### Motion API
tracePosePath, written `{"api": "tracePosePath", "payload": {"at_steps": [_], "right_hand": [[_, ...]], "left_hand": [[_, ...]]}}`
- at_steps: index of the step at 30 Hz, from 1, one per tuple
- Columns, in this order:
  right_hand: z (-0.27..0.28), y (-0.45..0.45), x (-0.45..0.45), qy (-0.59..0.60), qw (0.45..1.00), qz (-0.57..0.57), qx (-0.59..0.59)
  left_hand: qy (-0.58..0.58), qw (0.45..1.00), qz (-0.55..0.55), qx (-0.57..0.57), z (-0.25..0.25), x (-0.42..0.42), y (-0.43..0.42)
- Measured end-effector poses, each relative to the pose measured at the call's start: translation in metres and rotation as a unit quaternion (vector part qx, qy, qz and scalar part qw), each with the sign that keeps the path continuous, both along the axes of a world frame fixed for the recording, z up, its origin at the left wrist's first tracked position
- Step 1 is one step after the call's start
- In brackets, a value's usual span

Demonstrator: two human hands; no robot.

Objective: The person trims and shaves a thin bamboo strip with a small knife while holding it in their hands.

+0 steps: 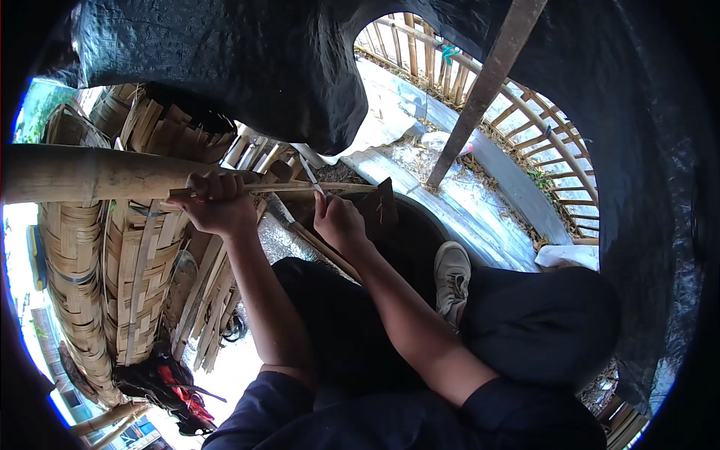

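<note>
Head view: the left hand (217,204) is closed in a fist around a thin bamboo strip (281,187), just on the near side of a thick pole (71,174) that comes in from the left; the right hand (339,225) grips a knife (310,174), its narrow blade pointing away, up and slightly left, and crossing the strip right of the left hand; the strip runs from the left hand rightward past the knife towards a dark brown board (377,205); on the left, below the pole, stand woven baskets (79,262), with a red cloth (182,391) near their lower end; a pale shoe (452,274) is right of the right hand; a black sheet (217,60) hangs across the far side; a wooden bar (491,82) slants down on the right, before a slatted fence (544,135) at far right.
</note>
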State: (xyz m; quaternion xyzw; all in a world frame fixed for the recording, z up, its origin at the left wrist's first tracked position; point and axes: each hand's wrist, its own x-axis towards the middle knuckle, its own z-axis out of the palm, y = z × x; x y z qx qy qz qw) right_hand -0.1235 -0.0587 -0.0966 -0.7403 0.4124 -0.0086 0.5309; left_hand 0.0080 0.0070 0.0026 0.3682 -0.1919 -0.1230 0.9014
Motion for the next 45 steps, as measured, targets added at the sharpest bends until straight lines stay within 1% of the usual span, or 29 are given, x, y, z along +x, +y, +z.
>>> {"api": "tracePosePath", "payload": {"at_steps": [2,3,4,5,7,9,11,13,14,17,19,20,22,26,27,29,30,31,32,34,35,37,39,41,44,45], "right_hand": [[0.005,0.004,0.008,0.017,1.0,-0.016,0.02],[0.02,0.002,0.009,0.035,0.998,-0.029,0.042],[0.038,-0.001,0.004,0.055,0.997,-0.008,0.051],[0.055,-0.007,0.0,0.056,0.997,-0.007,0.052],[0.077,-0.015,-0.006,-0.023,0.99,0.075,0.114],[0.071,-0.01,-0.003,-0.04,0.993,0.058,0.098],[0.052,-0.012,-0.001,-0.008,0.996,0.002,0.089],[0.018,-0.019,-0.006,-0.023,0.996,0.02,0.087],[0.004,-0.022,-0.007,-0.038,0.995,0.036,0.087],[-0.012,-0.024,0.001,-0.008,0.993,0.052,0.105],[-0.008,-0.026,-0.002,-0.024,0.994,0.036,0.1],[-0.005,-0.028,-0.003,-0.041,0.994,0.018,0.095],[-0.004,-0.031,-0.002,-0.035,0.996,0.004,0.084],[0.0,-0.035,-0.004,-0.036,0.997,-0.028,0.07],[0.002,-0.034,-0.005,-0.037,0.997,-0.027,0.07],[0.005,-0.026,-0.007,-0.039,0.998,0.009,0.052],[0.01,-0.026,-0.006,-0.039,0.998,0.009,0.052],[0.016,-0.025,-0.005,-0.017,0.997,0.038,0.072],[0.021,-0.025,-0.004,0.004,0.994,0.067,0.091],[0.023,-0.025,-0.002,-0.015,0.996,0.046,0.079],[0.024,-0.025,-0.003,-0.032,0.997,0.025,0.069],[0.036,-0.034,-0.006,-0.017,0.997,0.038,0.059],[0.047,-0.043,-0.009,-0.003,0.997,0.053,0.048],[0.052,-0.046,-0.012,-0.002,0.999,0.034,0.04],[0.033,-0.046,-0.009,-0.01,0.998,0.033,0.05],[0.032,-0.046,-0.01,-0.011,0.998,0.033,0.05]], "left_hand": [[0.01,1.0,0.016,0.007,-0.002,0.005,0.004],[0.005,1.0,-0.008,0.005,-0.002,0.007,0.007],[0.001,1.0,-0.031,0.002,-0.002,0.007,0.007],[0.001,1.0,-0.031,0.002,-0.001,0.004,0.004],[-0.008,0.999,-0.034,0.0,0.003,-0.009,-0.006],[-0.016,0.999,-0.036,0.009,0.004,-0.011,-0.009],[-0.026,0.999,-0.038,0.015,0.006,-0.011,-0.009],[-0.001,0.999,0.011,0.041,0.008,-0.012,-0.01],[-0.003,0.999,0.009,0.041,0.007,-0.01,-0.009],[0.013,0.999,0.014,0.034,0.005,-0.005,-0.002],[-0.001,1.0,-0.022,0.014,0.006,-0.009,-0.001],[0.0,1.0,-0.023,0.014,0.007,-0.011,-0.002],[-0.023,0.998,-0.066,-0.01,0.009,-0.014,-0.004],[-0.04,0.994,-0.095,-0.038,-0.005,-0.013,-0.01],[-0.048,0.993,-0.1,-0.027,-0.009,-0.013,-0.012],[-0.055,0.993,-0.104,-0.014,-0.013,-0.014,-0.013],[-0.055,0.994,-0.098,0.01,-0.012,-0.015,-0.014],[-0.054,0.994,-0.093,0.033,-0.011,-0.016,-0.015],[-0.054,0.994,-0.093,0.033,-0.01,-0.015,-0.013],[-0.09,0.985,-0.146,-0.032,-0.005,-0.01,-0.007],[-0.087,0.985,-0.148,-0.031,-0.004,-0.01,-0.005],[-0.061,0.987,-0.14,-0.053,0.002,-0.011,-0.004],[-0.055,0.987,-0.141,-0.059,0.003,-0.014,-0.006],[-0.046,0.987,-0.142,-0.065,0.001,-0.014,-0.007],[-0.058,0.987,-0.14,-0.046,-0.005,-0.013,-0.008],[-0.043,0.989,-0.137,-0.034,-0.005,-0.014,-0.008]]}}
